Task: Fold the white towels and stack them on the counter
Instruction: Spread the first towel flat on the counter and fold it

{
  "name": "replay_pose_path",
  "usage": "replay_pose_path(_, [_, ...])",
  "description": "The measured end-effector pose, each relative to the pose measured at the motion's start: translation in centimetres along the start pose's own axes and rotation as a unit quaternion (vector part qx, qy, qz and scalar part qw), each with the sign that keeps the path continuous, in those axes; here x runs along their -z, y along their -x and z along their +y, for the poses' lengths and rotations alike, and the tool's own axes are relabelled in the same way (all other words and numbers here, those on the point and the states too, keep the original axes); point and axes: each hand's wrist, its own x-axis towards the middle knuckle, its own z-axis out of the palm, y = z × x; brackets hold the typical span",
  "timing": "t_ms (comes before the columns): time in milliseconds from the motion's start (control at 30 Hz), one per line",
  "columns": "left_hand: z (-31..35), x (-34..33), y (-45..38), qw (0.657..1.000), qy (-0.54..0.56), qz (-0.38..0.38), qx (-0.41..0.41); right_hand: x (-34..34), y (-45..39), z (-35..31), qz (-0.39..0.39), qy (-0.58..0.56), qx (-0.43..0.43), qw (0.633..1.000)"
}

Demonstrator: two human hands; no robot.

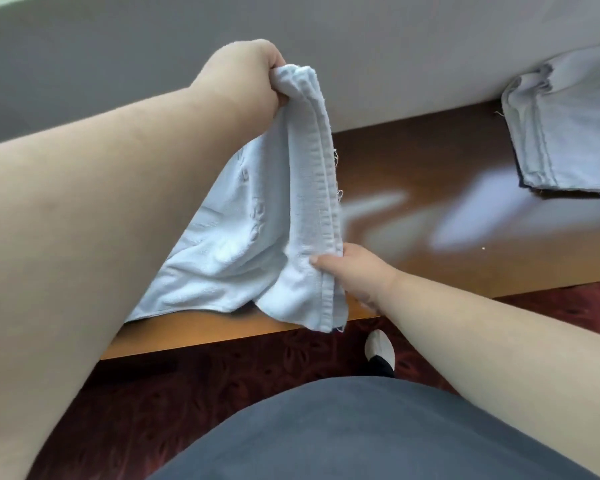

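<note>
A white towel (257, 230) hangs doubled over the brown wooden counter (430, 161), its lower part resting on the counter near the front edge. My left hand (246, 77) grips the towel's top corners, raised high at the back. My right hand (354, 271) pinches the hemmed edge lower down, close to the counter's front edge, thumb on top of the cloth. The hem runs taut between my two hands. A stack of folded white towels (568, 133) lies on the counter at the far right, against the wall.
A pale grey wall (361, 46) rises right behind the counter. Glare patches shine on the wood between the towel and the stack. Below the counter's front edge lie dark red patterned carpet (222, 375), my white shoe (380, 344) and my grey shirt (361, 434).
</note>
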Motion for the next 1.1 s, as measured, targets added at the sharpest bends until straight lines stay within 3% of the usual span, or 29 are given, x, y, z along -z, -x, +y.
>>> replay_pose_path(100, [0.9,-2.2,-2.5,0.999,-0.02,0.049,0.0,1.9,0.7,0.3,0.028,-0.153,-0.022,0.988])
replay_pose_path(167, [1.7,-4.1,-4.5,0.999,-0.041,0.03,0.011,3.7,0.8,0.6,0.047,-0.188,-0.026,0.981])
replay_pose_path(367, [5.1,-11.8,-9.9,0.988,-0.105,-0.107,0.033,11.9,-1.6,3.2,0.213,-0.024,-0.043,0.976])
replay_pose_path(567, [6.2,-19.3,-10.6,0.981,0.018,-0.191,0.04,18.4,-4.3,4.6,0.269,0.017,-0.082,0.959])
replay_pose_path(667, [5.0,-21.1,-9.2,0.966,-0.031,-0.256,0.036,19.0,-4.5,4.8,0.242,0.044,-0.153,0.957])
replay_pose_path(800, [1.9,-21.1,-5.8,0.956,-0.017,-0.281,0.077,18.6,-4.2,4.3,0.081,0.167,-0.264,0.946])
replay_pose_path(900, [-1.2,-20.2,-2.9,0.951,-0.011,-0.285,0.116,18.3,-3.9,3.2,0.067,0.164,-0.336,0.925])
replay_pose_path(967, [-3.4,-19.2,-1.0,0.947,-0.01,-0.286,0.148,18.0,-3.8,1.4,0.019,0.255,-0.392,0.884])
replay_pose_path(1033, [-5.4,-18.1,0.9,0.941,-0.007,-0.285,0.18,17.7,-4.0,-1.0,-0.035,0.482,-0.399,0.779])
replay_pose_path(1100, [-7.2,-17.0,3.0,0.936,-0.002,-0.282,0.212,16.6,-4.9,-3.4,-0.031,0.684,-0.299,0.665])
